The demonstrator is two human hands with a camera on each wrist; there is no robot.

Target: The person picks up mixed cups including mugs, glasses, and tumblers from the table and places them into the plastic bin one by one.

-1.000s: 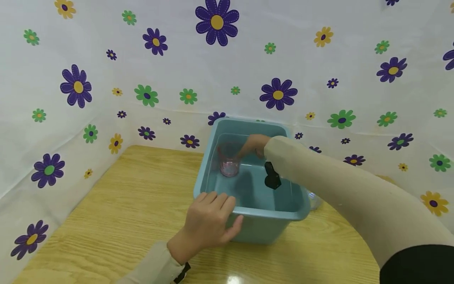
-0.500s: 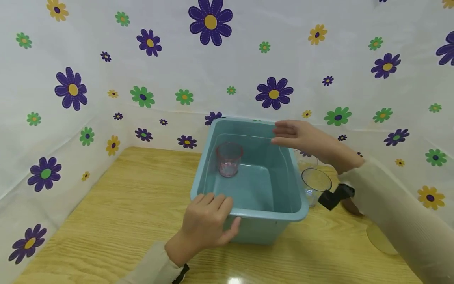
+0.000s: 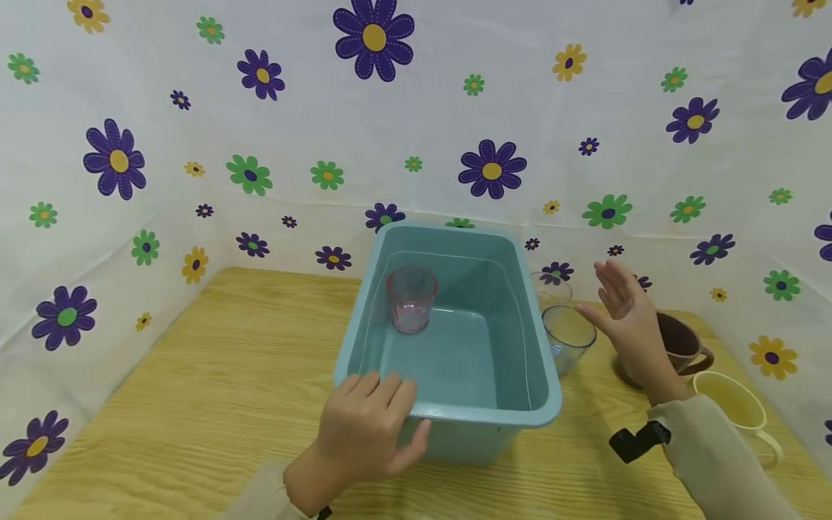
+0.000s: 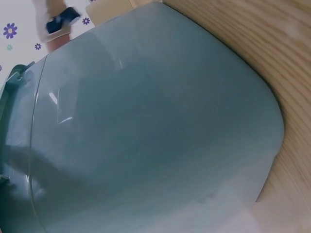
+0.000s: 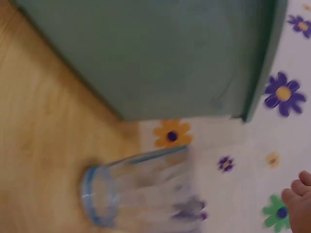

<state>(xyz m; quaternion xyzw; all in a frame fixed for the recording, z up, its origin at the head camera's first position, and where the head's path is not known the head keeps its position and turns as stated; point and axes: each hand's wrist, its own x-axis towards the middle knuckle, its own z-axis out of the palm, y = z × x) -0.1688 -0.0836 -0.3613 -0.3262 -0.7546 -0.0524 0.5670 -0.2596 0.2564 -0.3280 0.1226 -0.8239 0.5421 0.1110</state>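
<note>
A blue-green plastic basin (image 3: 448, 415) stands on the table, and my left hand (image 3: 364, 426) grips its near rim with the fingers hooked over the edge. Inside the basin, towards its far left, a pink-tinted clear glass (image 3: 412, 300) stands upright. My right hand (image 3: 627, 325) is in the air right of the basin, holding nothing, fingers extended and thumb spread. Nearest to it is a clear glass with a dark blue rim (image 3: 569, 339), close against the basin's right side. In the right wrist view this blue-tinted glass (image 5: 141, 189) shows beside the basin wall (image 5: 160, 58).
Behind the blue-rimmed glass is another clear glass (image 3: 552, 289). To the right stand a brown mug (image 3: 679, 343), partly behind my right hand, and a pale yellow cup with a handle (image 3: 731, 401). Flower-patterned cloth (image 3: 416, 108) lines the back and sides of the wooden table (image 3: 214, 375).
My right hand has left the pink glass inside the basin, come out over the right rim and moved to the blue-rimmed glass's right. My left hand keeps its grip on the rim.
</note>
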